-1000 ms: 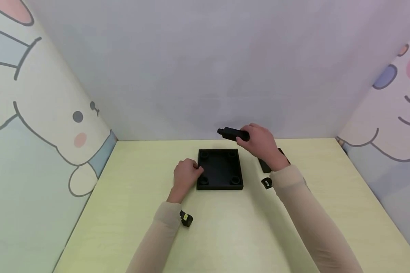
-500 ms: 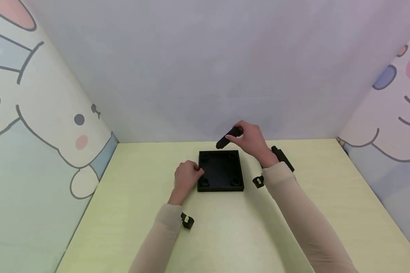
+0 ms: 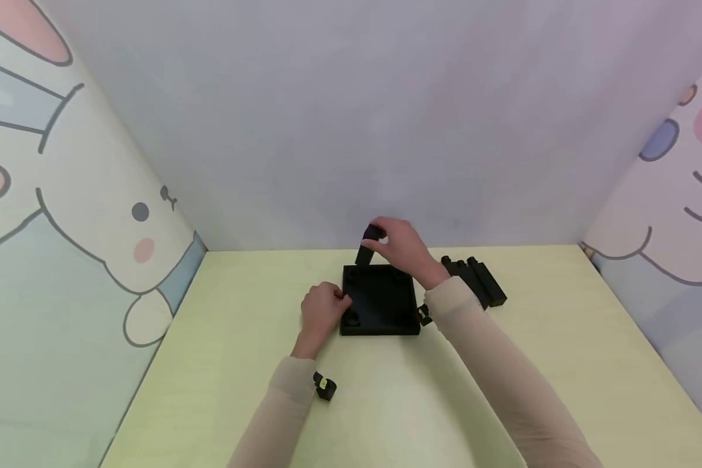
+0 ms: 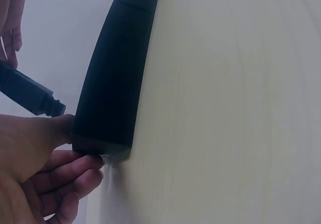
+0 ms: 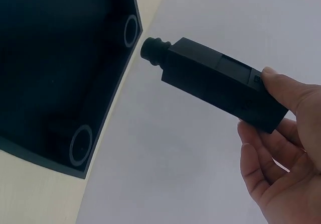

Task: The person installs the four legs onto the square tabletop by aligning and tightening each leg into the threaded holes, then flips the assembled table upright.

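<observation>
A black square panel (image 3: 380,299) with a raised rim lies on the table, its hollow side up, with round sockets in its corners. My left hand (image 3: 322,312) pinches its left edge; in the left wrist view the thumb is over the rim and the fingers curl against the outside. In my right hand (image 3: 406,250) is a black square-sided leg (image 5: 215,83), pinched near its plain end. The leg tilts above the panel's far left corner, its ridged peg pointing down towards it. The right wrist view shows a gap between the peg and the nearest socket (image 5: 71,148).
Several more black legs (image 3: 491,285) lie side by side right of the panel, partly behind my right forearm. The pale yellow table (image 3: 210,377) ends at a grey wall (image 3: 351,130) at the back. Walls with cartoon drawings stand on both sides.
My right hand has moved left and swung the leg from nearly level to steep, peg downward, over the panel's far left corner. The left hand keeps its hold on the panel.
</observation>
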Motion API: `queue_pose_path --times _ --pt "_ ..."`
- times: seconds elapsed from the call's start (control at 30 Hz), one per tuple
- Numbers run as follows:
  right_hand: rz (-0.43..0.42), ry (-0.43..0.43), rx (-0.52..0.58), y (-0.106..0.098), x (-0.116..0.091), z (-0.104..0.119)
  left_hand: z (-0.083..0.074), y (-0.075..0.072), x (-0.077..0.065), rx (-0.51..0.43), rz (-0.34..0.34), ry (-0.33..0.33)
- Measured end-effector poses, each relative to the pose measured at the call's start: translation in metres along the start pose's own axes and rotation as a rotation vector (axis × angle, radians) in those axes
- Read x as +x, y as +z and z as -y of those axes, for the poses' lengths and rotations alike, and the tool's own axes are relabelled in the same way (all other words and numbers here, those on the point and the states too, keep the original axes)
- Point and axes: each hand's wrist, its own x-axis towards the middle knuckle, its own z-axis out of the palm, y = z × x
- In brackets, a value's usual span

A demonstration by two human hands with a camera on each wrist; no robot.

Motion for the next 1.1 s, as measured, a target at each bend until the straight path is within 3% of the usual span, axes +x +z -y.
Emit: queue_pose_path --times 0.27,0.7,1.1 --pt "0.057 -0.027 -0.014 0.019 0.007 0.005 -0.004 0.002 -0.002 -0.016 -0.02 0.004" --pt "0.122 -0.034 -0.076 0.026 0.01 0.007 -0.01 -0.002 -0.002 -0.012 -0.013 0.007" --pt "0.114 -0.062 -0.103 0.032 0.007 0.005 -0.01 0.001 0.0 -0.002 -0.013 0.008"
